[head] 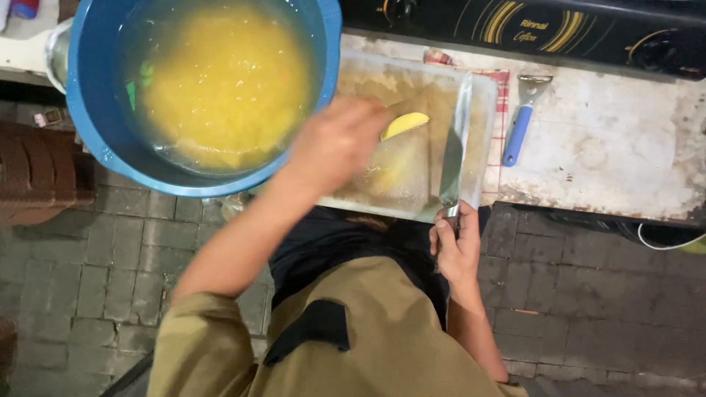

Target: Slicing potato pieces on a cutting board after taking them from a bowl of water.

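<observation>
One pale yellow wedge, curved and smooth, lies mid-frame on the cutting board, gripped by the blurred left hand. The right hand clasps the cleaver.

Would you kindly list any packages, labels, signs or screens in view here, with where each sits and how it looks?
Stove label: top edge, on the black stove front; gold lettering beside curved gold stripes.
Wrapper scrap: at the cutting board's far edge; small, red and white, too small to tell more.
Container: top left corner; red and blue, mostly cut off.
No signs or screens.
</observation>
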